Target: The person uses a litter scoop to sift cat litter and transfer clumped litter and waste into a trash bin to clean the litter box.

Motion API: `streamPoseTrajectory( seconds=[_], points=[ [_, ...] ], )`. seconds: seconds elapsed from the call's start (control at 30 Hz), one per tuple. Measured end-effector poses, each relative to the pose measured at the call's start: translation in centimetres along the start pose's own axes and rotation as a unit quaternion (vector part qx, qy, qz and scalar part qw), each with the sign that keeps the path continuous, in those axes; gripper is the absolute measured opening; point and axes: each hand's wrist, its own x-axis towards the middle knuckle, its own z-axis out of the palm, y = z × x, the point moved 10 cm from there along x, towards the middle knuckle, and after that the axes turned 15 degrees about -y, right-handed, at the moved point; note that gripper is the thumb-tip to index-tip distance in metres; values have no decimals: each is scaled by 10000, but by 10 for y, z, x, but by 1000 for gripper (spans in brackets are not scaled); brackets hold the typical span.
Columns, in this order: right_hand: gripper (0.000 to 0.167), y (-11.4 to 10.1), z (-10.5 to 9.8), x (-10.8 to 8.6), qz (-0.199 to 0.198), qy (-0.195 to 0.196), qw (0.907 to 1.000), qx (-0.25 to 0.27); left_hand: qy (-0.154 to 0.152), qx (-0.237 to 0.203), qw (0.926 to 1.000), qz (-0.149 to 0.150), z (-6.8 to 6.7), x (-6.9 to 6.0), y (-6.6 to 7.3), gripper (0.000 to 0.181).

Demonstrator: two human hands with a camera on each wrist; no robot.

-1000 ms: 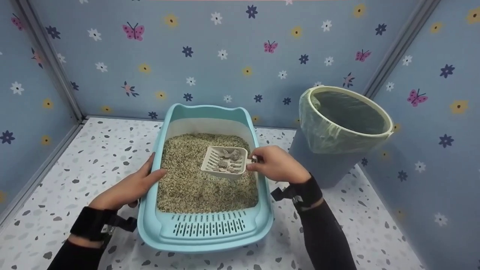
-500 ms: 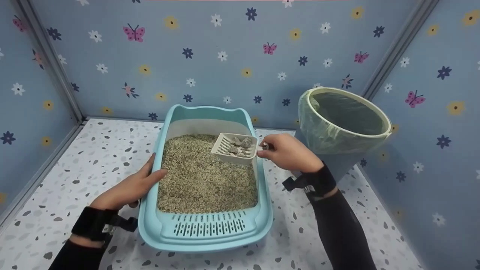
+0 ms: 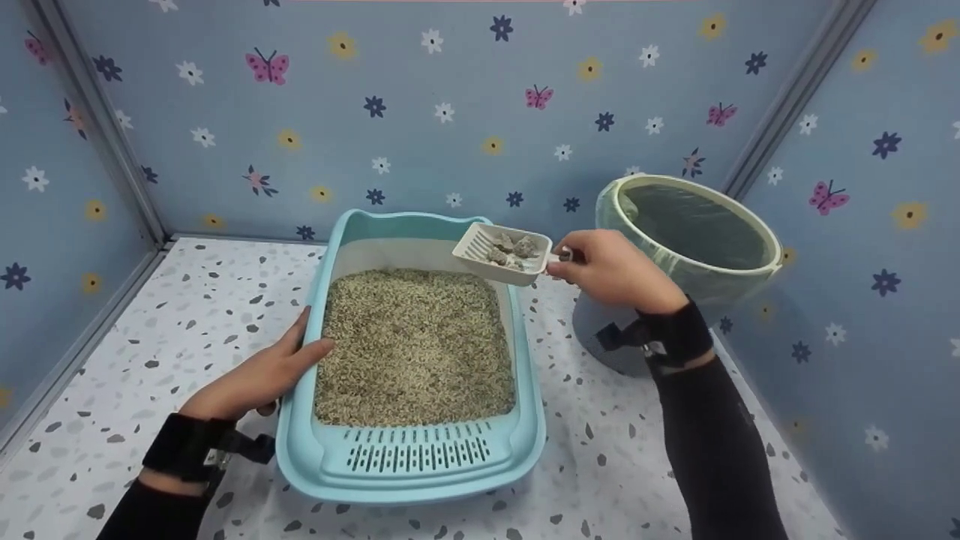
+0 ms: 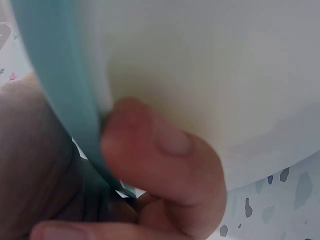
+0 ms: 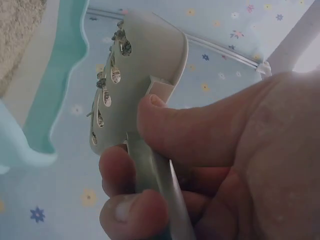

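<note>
My right hand (image 3: 619,271) grips the handle of a cream slotted litter scoop (image 3: 480,268), which carries several grey clumps (image 3: 517,246). The scoop hangs over the far right rim of a blue litter box (image 3: 534,442) filled with tan litter (image 3: 412,345). In the right wrist view, thumb and fingers wrap the scoop's handle (image 5: 157,175), and clumps show through the slots. My left hand (image 3: 259,375) holds the box's left rim, thumb over the top. Seen from the left wrist, curled fingers (image 4: 165,155) press under the rim against the white outer wall (image 4: 225,90).
A trash bin (image 3: 697,281) lined with a thin yellowish-green bag stands at the right, behind my right hand. Flower-patterned blue walls (image 3: 420,172) enclose the back and sides. The floor covering (image 3: 202,300) is white with grey speckles.
My right hand has lifted the loaded scoop from above the middle of the litter, moving right and away toward the bin. My left hand has stayed on the litter box rim.
</note>
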Motion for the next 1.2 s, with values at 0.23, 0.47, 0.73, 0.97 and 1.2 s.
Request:
streamPoseTrajectory(
  seconds=[0.23, 0.47, 0.73, 0.97, 1.2],
  points=[
    [31, 32, -50, -18, 471, 374, 9982, 56, -1, -58, 10000, 49, 1, 1, -1, 88],
    [38, 63, -80, -32, 710, 701, 9950, 53, 5, -46, 10000, 31, 0, -1, 0, 89],
    [41, 105, -100, -49, 1332, 986, 9861, 93, 45, -54, 10000, 40, 0, 0, -1, 88],
    [44, 137, -111, -59, 1744, 1073, 9788, 88, 56, -53, 9999, 80, 0, 0, -1, 88],
    [47, 165, -112, -69, 2084, 1016, 9727, -70, 35, -82, 9999, 96, 0, -1, -1, 87]
  ],
)
